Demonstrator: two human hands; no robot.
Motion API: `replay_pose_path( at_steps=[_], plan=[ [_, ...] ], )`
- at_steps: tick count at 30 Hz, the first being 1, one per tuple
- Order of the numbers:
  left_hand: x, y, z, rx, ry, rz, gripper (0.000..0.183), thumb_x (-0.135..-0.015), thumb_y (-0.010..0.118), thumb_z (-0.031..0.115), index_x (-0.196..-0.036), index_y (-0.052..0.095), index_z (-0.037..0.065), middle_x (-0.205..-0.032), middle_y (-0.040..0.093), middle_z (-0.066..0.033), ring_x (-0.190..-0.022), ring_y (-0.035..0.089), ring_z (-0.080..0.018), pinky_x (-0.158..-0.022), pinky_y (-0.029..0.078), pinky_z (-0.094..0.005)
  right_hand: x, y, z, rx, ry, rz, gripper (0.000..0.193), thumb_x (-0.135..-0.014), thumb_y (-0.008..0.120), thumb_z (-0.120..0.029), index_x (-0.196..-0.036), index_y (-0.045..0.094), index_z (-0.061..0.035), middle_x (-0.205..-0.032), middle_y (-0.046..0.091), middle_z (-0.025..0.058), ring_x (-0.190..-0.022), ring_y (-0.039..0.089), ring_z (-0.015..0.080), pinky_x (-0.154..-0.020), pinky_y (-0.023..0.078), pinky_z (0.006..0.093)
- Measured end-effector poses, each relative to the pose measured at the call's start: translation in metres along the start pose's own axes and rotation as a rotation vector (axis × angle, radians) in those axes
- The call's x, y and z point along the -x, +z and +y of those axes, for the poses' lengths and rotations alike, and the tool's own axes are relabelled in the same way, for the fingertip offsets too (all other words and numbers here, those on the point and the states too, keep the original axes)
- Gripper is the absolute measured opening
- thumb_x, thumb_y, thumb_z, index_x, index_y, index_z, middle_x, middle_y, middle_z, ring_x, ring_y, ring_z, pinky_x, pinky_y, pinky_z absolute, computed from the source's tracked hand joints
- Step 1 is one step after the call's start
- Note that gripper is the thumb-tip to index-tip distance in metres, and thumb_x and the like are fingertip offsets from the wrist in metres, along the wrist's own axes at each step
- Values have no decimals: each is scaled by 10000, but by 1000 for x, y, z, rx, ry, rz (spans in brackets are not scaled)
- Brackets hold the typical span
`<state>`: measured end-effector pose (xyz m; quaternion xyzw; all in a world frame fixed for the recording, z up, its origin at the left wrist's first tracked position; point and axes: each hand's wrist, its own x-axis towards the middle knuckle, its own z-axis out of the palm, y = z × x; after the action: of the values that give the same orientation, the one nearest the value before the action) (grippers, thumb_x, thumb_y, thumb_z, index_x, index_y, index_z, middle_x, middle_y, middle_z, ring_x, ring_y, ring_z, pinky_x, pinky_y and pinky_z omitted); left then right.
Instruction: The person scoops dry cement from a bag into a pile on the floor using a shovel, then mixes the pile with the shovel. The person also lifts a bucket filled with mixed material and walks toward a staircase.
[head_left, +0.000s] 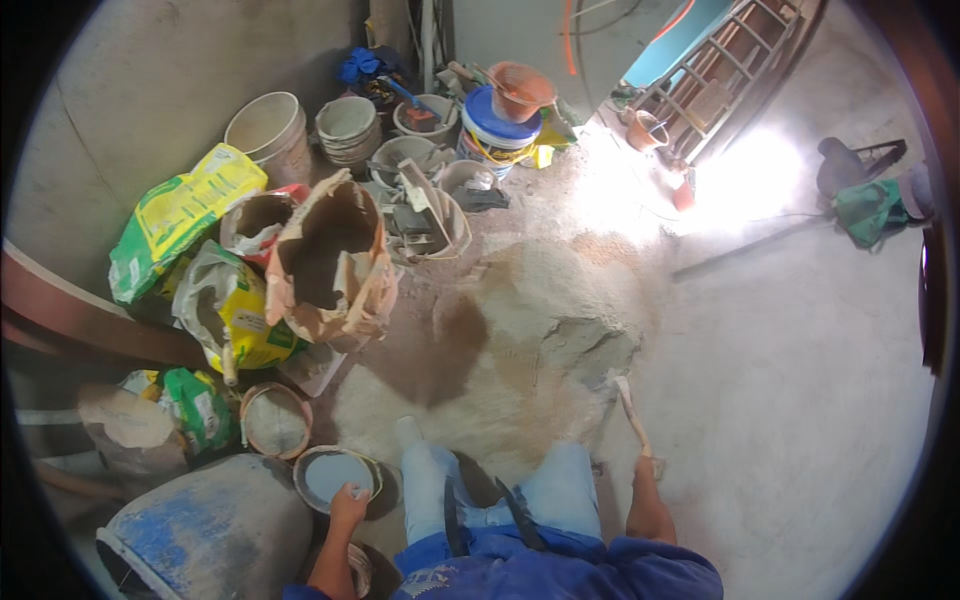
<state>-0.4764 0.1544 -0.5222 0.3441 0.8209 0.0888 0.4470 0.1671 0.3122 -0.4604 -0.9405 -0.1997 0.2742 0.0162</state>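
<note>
My left hand (350,503) is closed at the near right rim of a round bucket (303,490) holding grey liquid. In my right hand (648,468) is the wooden handle of a long-handled tool (634,420). Its pale far end reaches the edge of a heap of grey powdery mix (570,300) on the floor; I cannot make out the tool's head clearly. The near side of the heap has a darker, broken face. Brownish dry material lies along its left and far sides.
Left of the heap are an open paper sack (375,290), yellow-green bags (190,215), stacked buckets (348,125) and a blue-lidded pail (500,120). A blue-grey drum (215,525) lies near left, beside another bucket (276,422). A ladder (715,80) and bright light are far right.
</note>
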Motion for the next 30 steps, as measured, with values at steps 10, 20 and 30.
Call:
replay_pose_path(
  at_steps=[10,20,30],
  plan=[
    [-35,-58,53,435,-429,-68,393,-865,678,277,-1100,615,-31,-849,680,-190,-667,668,-238,-579,518,-341,32,11,-129,144,-325,-102,518,-915,574,-324,-1315,508,-1,-1235,572,268,-1150,550,381,-979,414,429],
    [-51,-30,167,921,-802,314,310,-929,597,229,-1120,570,-13,-791,648,-137,-589,622,-233,-531,504,-356,-101,240,-603,474,-872,-213,531,-824,655,-434,-1100,648,20,-1167,618,274,-1121,579,414,-950,467,462],
    [-28,2,328,772,-1173,70,219,-930,599,241,-985,659,38,-964,678,-144,-790,656,-286,-680,514,-384,-100,420,-971,764,-1493,-189,458,-909,509,-318,-1301,541,-84,-1382,520,158,-1268,505,307,-1059,406,435]
  ],
)
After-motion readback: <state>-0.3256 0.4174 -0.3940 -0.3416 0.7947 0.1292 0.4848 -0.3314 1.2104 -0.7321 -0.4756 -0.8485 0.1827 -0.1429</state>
